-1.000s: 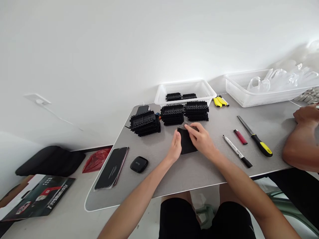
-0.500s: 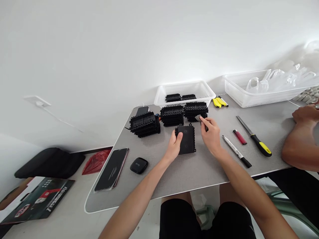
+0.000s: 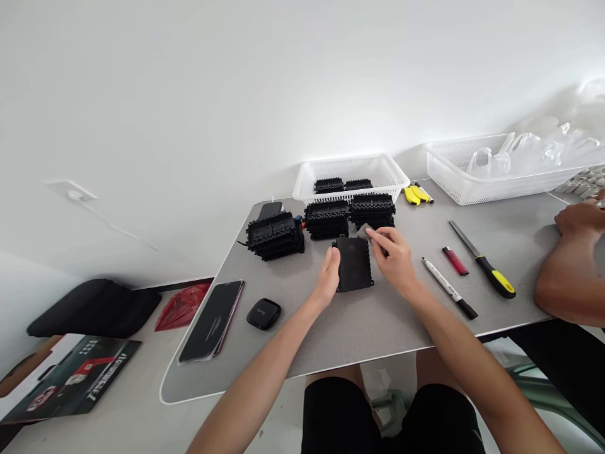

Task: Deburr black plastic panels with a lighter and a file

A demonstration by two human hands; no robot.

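A flat black plastic panel [image 3: 353, 265] lies on the grey table [image 3: 359, 321] in front of me. My left hand [image 3: 329, 274] grips its left edge, fingers curled round it. Just to its right, my right hand [image 3: 394, 255] pinches a small grey piece [image 3: 363, 231] between thumb and fingers, held over the panel's upper right corner. Behind the panel stand three stacks of black plastic parts [image 3: 326, 219].
A white basket [image 3: 350, 176] with more black parts sits at the back, another white basket [image 3: 491, 167] with clear pieces at the right. A pen [image 3: 449, 287], red lighter [image 3: 455, 260], yellow-handled file [image 3: 482, 258], phone [image 3: 212, 318] and small black case [image 3: 263, 313] lie about. Another person's arm [image 3: 567, 265] rests at the right.
My right hand lifted off the panel with a small grey piece, swung right, then came back toward the panel's upper right corner. The left hand stayed on the panel's left edge.
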